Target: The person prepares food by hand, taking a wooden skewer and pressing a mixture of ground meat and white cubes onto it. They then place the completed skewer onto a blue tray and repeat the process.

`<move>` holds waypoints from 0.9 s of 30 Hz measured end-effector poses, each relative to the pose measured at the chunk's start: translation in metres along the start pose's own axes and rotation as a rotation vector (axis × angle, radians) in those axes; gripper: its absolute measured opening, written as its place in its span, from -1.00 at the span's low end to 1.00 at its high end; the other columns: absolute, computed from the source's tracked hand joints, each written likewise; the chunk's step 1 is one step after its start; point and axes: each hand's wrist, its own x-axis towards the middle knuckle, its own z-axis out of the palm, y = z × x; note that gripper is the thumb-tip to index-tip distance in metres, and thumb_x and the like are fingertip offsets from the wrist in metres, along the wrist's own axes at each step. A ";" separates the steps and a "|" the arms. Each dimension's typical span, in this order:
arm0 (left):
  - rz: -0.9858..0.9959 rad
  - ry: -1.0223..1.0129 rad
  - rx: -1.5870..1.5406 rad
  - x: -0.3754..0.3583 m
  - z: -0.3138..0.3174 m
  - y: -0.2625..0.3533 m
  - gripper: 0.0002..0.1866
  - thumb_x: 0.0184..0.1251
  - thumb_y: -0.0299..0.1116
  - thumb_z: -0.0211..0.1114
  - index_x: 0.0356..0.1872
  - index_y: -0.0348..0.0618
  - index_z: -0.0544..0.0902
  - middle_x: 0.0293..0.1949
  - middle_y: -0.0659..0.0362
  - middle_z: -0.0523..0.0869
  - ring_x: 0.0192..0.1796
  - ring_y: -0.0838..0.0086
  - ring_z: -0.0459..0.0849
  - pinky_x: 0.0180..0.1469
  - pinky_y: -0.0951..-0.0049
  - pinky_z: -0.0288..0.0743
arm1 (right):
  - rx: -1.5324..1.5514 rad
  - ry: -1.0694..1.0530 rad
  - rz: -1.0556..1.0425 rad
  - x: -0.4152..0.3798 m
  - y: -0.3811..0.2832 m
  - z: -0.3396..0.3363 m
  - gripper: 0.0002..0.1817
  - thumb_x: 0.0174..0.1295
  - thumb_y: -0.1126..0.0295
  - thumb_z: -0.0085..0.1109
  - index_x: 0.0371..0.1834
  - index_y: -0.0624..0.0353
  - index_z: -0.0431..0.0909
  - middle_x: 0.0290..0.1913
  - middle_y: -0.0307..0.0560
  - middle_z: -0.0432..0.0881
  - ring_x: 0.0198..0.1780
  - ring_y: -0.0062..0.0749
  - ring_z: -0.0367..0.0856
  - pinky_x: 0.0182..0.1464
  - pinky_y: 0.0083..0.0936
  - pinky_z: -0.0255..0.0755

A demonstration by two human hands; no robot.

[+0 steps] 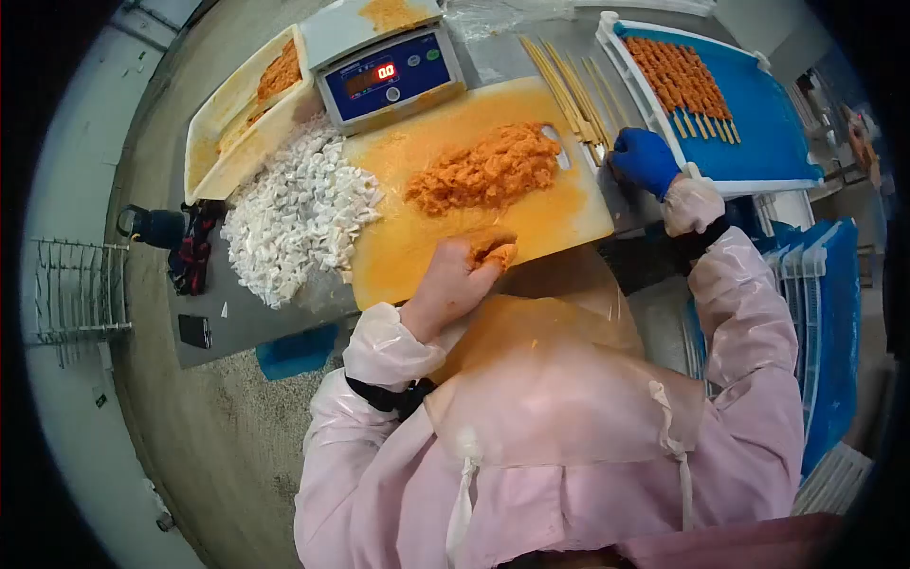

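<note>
My left hand (pixel 455 284), bare, is curled at the near edge of the orange-stained cutting board (pixel 379 256). Its fingers are smeared orange and close round what looks like a lump of orange meat (pixel 495 248). Just beyond it on the board lies a heap of orange-coated meat (pixel 488 171). My right hand (pixel 647 161), in a blue glove, is beside the board's right side with its fingers drawn together. Close to its fingertips are the lower ends of several bamboo skewers (pixel 569 90). Whether it grips one is hidden.
Left of the board is a pile of white chopped pieces (pixel 299 218). Behind stand a white tub (pixel 204 156) with orange meat and a scale (pixel 391 76) reading 0.0. At right, a blue tray (pixel 768 114) carries a row of meat skewers (pixel 675 81). A phone (pixel 194 331) lies front left.
</note>
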 end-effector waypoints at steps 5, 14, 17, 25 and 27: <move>0.047 0.024 0.140 -0.016 -0.014 -0.015 -0.74 0.20 -0.51 0.19 -0.09 -0.26 0.66 -0.25 -0.01 0.73 -0.20 0.36 0.70 -0.12 0.45 0.52 | 0.042 0.063 0.014 0.003 0.009 0.001 -0.70 -0.09 0.21 0.31 -0.43 0.25 0.62 -0.43 0.14 0.66 -0.34 -0.01 0.66 -0.22 -0.24 0.51; 0.193 0.319 0.467 0.014 -0.052 -0.031 -0.68 0.08 -0.48 0.25 -0.08 -0.17 0.67 -0.20 -0.08 0.71 -0.16 0.00 0.67 -0.11 0.23 0.56 | 0.448 0.050 -0.022 -0.015 0.032 0.010 -0.79 0.04 0.33 0.22 -0.41 0.28 0.54 -0.50 -0.01 0.61 -0.43 -0.32 0.61 -0.35 -0.40 0.45; 0.259 0.405 0.603 0.034 -0.066 -0.036 -0.68 0.08 -0.45 0.27 -0.08 -0.16 0.66 -0.23 -0.07 0.71 -0.16 -0.01 0.66 -0.08 0.16 0.55 | 0.434 0.164 -0.103 -0.028 0.040 0.022 -0.85 0.11 0.38 0.18 -0.42 0.25 0.51 -0.51 -0.07 0.59 -0.45 -0.44 0.57 -0.41 -0.49 0.39; 0.018 0.092 0.906 0.066 -0.070 -0.022 -0.70 0.06 -0.34 0.31 -0.15 -0.19 0.67 -0.24 -0.09 0.69 -0.15 0.05 0.67 -0.06 0.14 0.55 | 0.895 -0.001 0.008 -0.097 0.003 0.029 -0.88 0.20 0.45 0.15 -0.39 0.21 0.41 -0.53 -0.24 0.45 -0.50 -0.60 0.42 -0.43 -0.57 0.31; -0.002 0.064 0.942 0.065 -0.069 -0.015 -0.72 0.06 -0.33 0.31 -0.18 -0.19 0.67 -0.25 -0.08 0.70 -0.15 0.05 0.67 -0.06 0.14 0.55 | 0.871 -0.009 0.001 -0.113 -0.008 0.030 -0.89 0.20 0.47 0.14 -0.38 0.21 0.40 -0.52 -0.25 0.44 -0.49 -0.61 0.42 -0.43 -0.58 0.30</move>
